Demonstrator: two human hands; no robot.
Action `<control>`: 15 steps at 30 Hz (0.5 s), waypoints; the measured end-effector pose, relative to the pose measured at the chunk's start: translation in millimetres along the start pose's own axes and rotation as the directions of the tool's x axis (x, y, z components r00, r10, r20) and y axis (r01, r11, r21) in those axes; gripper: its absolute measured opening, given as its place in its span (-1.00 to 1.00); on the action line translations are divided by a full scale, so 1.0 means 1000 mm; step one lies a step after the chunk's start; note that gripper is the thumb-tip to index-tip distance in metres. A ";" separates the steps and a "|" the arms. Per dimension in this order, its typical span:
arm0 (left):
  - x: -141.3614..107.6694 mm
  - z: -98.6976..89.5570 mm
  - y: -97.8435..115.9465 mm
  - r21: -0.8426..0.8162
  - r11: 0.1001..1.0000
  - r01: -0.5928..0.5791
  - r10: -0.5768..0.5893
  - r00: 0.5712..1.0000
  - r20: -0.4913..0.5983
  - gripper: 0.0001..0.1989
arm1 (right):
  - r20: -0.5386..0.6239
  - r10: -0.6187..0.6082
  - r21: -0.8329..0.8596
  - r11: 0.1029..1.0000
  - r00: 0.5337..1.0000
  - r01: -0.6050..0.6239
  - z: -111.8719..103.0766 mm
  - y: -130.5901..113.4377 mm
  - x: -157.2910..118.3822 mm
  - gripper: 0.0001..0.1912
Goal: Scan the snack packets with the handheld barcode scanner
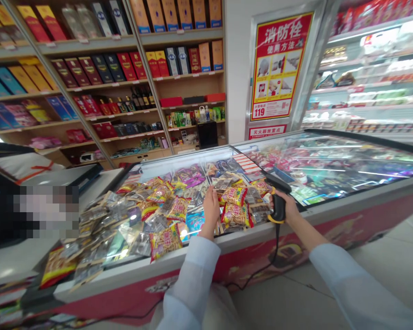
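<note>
Red wall sign (282,66) reads "消防栓 使用方法" and "119". Snack packets (167,241) lie across a glass-topped freezer (124,270); the left hand (211,206), open and seemingly empty, is among them; the right hand (291,208) grips a black scanner (278,208).

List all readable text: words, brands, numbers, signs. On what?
"消防栓" – large red-and-yellow sign, top
"使用方法" – same sign, below that
"119" – same sign, bottom left
"灭火器放置点" – small red sign below it
Too small or blurred to read: the large sign's captions, print on snack bags, shelf boxes and freezer front.
</note>
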State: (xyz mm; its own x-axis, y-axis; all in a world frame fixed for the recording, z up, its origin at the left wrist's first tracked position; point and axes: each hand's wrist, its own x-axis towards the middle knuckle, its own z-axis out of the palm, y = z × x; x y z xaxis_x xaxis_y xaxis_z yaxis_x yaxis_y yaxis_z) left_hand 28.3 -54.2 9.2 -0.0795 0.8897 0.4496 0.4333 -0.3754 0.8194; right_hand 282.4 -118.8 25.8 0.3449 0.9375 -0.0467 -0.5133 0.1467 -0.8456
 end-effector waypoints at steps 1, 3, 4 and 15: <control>0.000 0.000 0.000 0.001 1.000 0.000 0.000 1.000 -0.001 -0.42 | -0.007 0.010 0.000 1.000 1.000 -0.010 0.000 0.000 0.000 -0.78; 0.000 0.000 0.000 -0.002 1.000 -0.001 0.001 1.000 0.002 -0.42 | -0.012 0.008 -0.004 1.000 1.000 -0.009 0.000 0.001 0.001 -0.79; 0.001 0.000 0.000 -0.002 1.000 -0.001 0.001 1.000 0.006 -0.43 | -0.016 0.005 -0.005 1.000 1.000 -0.005 0.000 0.001 0.001 -0.79; 0.000 0.000 -0.003 -0.010 1.000 0.013 -0.013 1.000 -0.007 -0.42 | -0.035 0.011 0.014 1.000 0.999 -0.011 -0.003 0.003 0.004 -0.77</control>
State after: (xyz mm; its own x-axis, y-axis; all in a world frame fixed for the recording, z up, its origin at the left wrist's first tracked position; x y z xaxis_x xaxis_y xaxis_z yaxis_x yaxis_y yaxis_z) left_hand 27.4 -52.9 7.0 -0.0915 0.8925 0.4417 0.4235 -0.3666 0.8284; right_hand 284.2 -115.8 21.5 0.3666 0.9274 -0.0749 -0.5279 0.1410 -0.8375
